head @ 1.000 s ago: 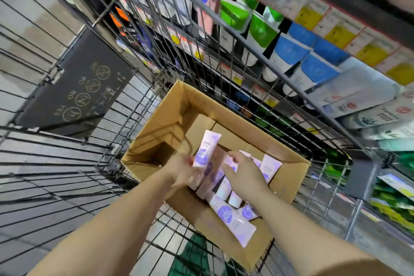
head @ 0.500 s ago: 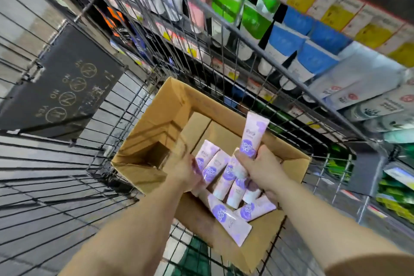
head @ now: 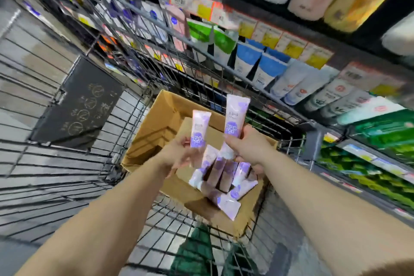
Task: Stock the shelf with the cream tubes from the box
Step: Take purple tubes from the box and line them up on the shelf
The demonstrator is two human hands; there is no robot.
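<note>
An open cardboard box (head: 156, 132) sits inside a wire cart, holding several pale purple cream tubes (head: 226, 203). My left hand (head: 179, 154) grips one cream tube (head: 199, 129) upright above the box. Just to its right, my right hand (head: 248, 148) holds a second, taller-looking cream tube (head: 235, 116), also upright. Both tubes are raised clear of the box. The shelf (head: 280, 36) of stocked tubes runs behind and to the right of the cart.
The wire cart's rim (head: 201, 45) stands between my hands and the shelf. A black sign (head: 78, 103) hangs on the cart's left side. Green and blue tubes (head: 246, 58) and yellow price tags fill the shelf. Green packs (head: 369, 163) lie lower right.
Both hands have lifted out of the box, each with a tube. The left hand took hold of one and raised it; the view tilted up toward the shelf.
</note>
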